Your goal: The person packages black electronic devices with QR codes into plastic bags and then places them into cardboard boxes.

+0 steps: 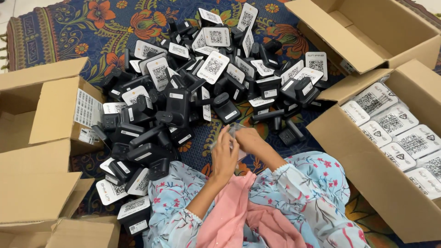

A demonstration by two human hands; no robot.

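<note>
My left hand (224, 154) and my right hand (248, 139) meet low in the middle of the head view, both closed on a thin clear plastic bag (233, 130) held between them. What the bag contains is hidden by my fingers. Just beyond my hands lies a large pile of black stands with white square code plates (197, 78), spread over a patterned rug (110, 27). The nearest loose black stand (289, 133) lies just right of my right hand.
An open cardboard box (367, 170) at right holds several bagged white plates (395, 133). Another open box (367, 32) sits at the top right. Open cardboard boxes (41, 138) stand at left. My floral sleeves and pink cloth fill the bottom.
</note>
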